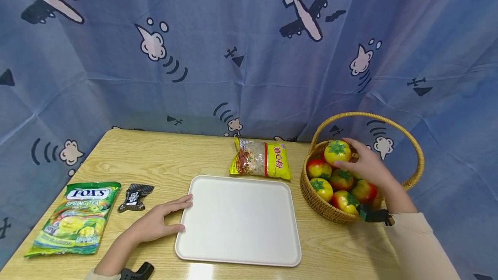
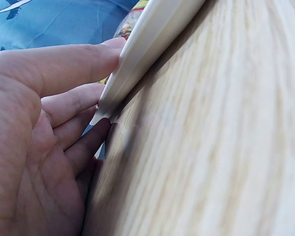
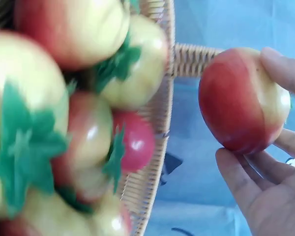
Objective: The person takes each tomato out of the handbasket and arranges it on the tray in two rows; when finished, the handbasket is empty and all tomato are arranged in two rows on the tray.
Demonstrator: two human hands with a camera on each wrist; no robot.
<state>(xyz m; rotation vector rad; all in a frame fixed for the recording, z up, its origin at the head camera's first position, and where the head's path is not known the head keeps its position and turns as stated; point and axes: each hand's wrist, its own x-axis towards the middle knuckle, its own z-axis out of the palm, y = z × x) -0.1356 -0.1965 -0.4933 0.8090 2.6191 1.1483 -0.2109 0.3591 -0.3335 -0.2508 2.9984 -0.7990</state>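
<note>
My right hand (image 1: 367, 168) grips a red and yellow tomato (image 1: 335, 153) with a green leafy top. In the right wrist view, thumb and fingers pinch this tomato (image 3: 238, 105) beside the rim of the wicker basket (image 3: 165, 123). Several similar tomatoes (image 3: 130, 59) fill the basket, along with a smaller pink-red one (image 3: 136, 142). On the other side, my left hand (image 1: 153, 224) touches the left edge of a white rectangular tray (image 1: 239, 219). Its fingertips (image 2: 113, 56) lie against the tray's rim in the left wrist view, fingers loosely extended.
Behind the tray lies a yellow pasta bag (image 1: 260, 159). At the left are a green FOX'S candy bag (image 1: 74, 219) and a small black packet (image 1: 135, 197). The basket's tall handle (image 1: 418, 154) arches over its opening. A blue patterned curtain (image 1: 194, 55) hangs behind the wooden table (image 1: 155, 154).
</note>
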